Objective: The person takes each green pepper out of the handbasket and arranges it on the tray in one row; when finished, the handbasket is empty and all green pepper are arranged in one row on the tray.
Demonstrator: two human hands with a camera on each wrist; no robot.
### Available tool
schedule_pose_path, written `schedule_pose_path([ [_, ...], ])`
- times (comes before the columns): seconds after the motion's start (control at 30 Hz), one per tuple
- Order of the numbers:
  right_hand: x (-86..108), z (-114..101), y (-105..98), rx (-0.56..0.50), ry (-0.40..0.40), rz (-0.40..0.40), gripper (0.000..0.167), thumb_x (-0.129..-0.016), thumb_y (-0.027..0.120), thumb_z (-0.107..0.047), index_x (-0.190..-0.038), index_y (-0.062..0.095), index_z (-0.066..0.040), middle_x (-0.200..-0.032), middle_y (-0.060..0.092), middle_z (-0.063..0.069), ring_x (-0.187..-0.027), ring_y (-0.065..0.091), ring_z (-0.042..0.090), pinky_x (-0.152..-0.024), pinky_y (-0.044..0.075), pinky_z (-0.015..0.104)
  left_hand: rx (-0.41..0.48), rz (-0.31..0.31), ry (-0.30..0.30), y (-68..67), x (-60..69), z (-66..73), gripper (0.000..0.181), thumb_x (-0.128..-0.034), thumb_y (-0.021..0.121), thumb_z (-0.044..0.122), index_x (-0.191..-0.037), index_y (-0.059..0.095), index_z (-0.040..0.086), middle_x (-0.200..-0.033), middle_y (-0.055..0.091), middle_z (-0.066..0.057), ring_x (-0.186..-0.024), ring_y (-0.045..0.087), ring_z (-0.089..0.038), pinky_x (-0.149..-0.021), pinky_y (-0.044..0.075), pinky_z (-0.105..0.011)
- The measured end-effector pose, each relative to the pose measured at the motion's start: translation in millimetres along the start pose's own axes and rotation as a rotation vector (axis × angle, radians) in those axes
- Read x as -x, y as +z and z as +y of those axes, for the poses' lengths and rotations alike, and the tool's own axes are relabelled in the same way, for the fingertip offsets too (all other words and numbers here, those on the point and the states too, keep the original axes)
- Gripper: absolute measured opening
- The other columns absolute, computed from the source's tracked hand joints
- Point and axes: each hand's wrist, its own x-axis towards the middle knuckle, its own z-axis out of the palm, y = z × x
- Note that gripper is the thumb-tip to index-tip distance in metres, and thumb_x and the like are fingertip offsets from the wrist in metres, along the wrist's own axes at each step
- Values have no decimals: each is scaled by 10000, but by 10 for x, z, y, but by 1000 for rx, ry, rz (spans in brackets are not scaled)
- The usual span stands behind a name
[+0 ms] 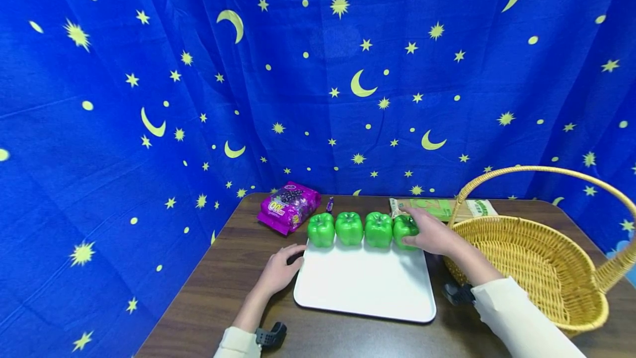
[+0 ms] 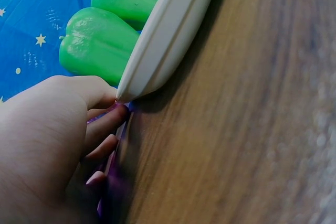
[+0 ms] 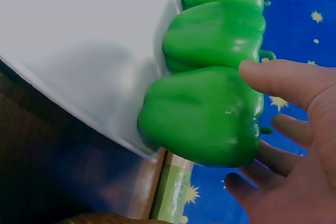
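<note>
Several green bell peppers stand in a row along the far edge of a white tray (image 1: pixel 366 283). My right hand (image 1: pixel 431 231) is at the rightmost bell pepper (image 3: pixel 202 116), its thumb beside the pepper's upper side and its loosely spread fingers around the far end. In the right wrist view the index finger (image 3: pixel 292 128) is apart from the pepper; firm contact by the others is not plain. By the tray's left edge, my left hand (image 1: pixel 279 272) has its thumb (image 2: pixel 102 92) touching the rim, with relaxed fingers below. The leftmost pepper (image 1: pixel 321 230) stands just beyond it.
A wicker basket (image 1: pixel 521 226) with a tall handle stands right of the tray. Behind the peppers lie a purple snack bag (image 1: pixel 289 207), a small purple wrapped piece (image 1: pixel 330 205) and a long green-and-beige package (image 1: pixel 437 209). A blue star-patterned curtain (image 1: pixel 318 70) hangs behind the wooden table (image 1: pixel 218 269).
</note>
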Motion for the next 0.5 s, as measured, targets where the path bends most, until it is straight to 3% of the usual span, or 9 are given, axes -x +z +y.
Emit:
schedule_pose_path([
  [0.23, 93, -88, -43, 57, 12, 31, 818, -802, 779, -209, -1460, 339, -6, -1439, 358, 297, -1309, 313, 489, -1045, 267, 644, 6, 5, -5, -14, 21, -8, 306, -948, 602, 256, -1249, 650, 225, -1400, 491, -150, -1333, 361, -391, -1083, 229, -612],
  [0.5, 322, -137, -195, 61, -35, 91, 751, -809, 772, -194, -1422, 385, 2, -1399, 407, 273, -1302, 321, 487, -1029, 282, 652, 10, 6, 1, -23, 45, -49, 320, -928, 636, 274, -1243, 654, 224, -1379, 516, -132, -1310, 413, -341, -1073, 283, -579],
])
